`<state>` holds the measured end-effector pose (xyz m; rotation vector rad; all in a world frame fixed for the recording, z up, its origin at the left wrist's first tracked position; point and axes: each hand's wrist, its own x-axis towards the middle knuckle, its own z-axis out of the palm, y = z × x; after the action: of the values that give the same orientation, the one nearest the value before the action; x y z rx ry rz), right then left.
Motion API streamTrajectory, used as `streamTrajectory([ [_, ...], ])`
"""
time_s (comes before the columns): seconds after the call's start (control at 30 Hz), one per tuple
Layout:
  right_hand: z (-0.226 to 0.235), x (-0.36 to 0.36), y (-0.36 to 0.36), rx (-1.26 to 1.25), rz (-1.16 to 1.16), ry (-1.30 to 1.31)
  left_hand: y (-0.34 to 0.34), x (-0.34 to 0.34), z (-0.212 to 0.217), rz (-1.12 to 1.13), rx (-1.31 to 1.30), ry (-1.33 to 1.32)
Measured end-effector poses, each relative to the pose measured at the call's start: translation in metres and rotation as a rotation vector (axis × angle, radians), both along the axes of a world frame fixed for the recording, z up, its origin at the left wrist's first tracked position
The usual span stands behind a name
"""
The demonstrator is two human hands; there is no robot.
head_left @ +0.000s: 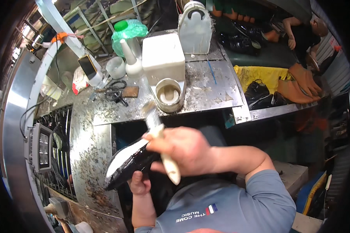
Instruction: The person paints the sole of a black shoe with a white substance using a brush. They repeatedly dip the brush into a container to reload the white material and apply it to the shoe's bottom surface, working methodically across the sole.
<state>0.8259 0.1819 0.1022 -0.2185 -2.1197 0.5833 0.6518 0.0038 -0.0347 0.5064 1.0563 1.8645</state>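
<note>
The right hand (182, 149) is blurred and hides part of the black shoe (133, 164); the brush's bristles (148, 108) blur too.

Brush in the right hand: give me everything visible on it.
The brush has a pale, rounded handle tapering to a blunt point, a shiny metal-looking band and brownish bristles blurred at the tip. The right hand grips its handle. It slants bristles-up-left in the picture, handle end down-right, between the pot's open mouth and the shoe. Whether it touches either is unclear; bristle wetness can't be judged.
</note>
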Motion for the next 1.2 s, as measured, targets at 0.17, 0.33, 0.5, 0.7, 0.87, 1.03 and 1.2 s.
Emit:
streamTrajectory([
  [0.17,0.01,0.036,0.071,-0.003,-0.287,-0.162,-0.023,-0.009,-0.007,-0.076,0.024,-0.064],
  [0.33,0.002,0.036,0.115,-0.071,-0.334,-0.256,-0.049,0.0,-0.039,-0.174,0.041,-0.376],
  [0.5,-0.03,0.021,0.139,0.008,-0.316,-0.375,-0.054,0.007,-0.054,-0.239,0.086,-0.493],
  [0.7,-0.008,0.016,0.131,0.15,-0.336,-0.236,-0.062,-0.005,-0.046,-0.379,0.041,-0.348],
  [0.87,-0.018,0.021,0.129,0.166,-0.289,-0.225,-0.04,-0.004,-0.017,-0.36,0.054,-0.291],
  [1.03,-0.02,0.022,0.124,0.092,-0.296,-0.076,-0.029,-0.009,0.013,-0.348,0.16,-0.069],
  [1.2,-0.038,0.029,0.128,0.013,-0.295,-0.311,-0.024,-0.01,0.048,-0.257,-0.125,1.144],
])
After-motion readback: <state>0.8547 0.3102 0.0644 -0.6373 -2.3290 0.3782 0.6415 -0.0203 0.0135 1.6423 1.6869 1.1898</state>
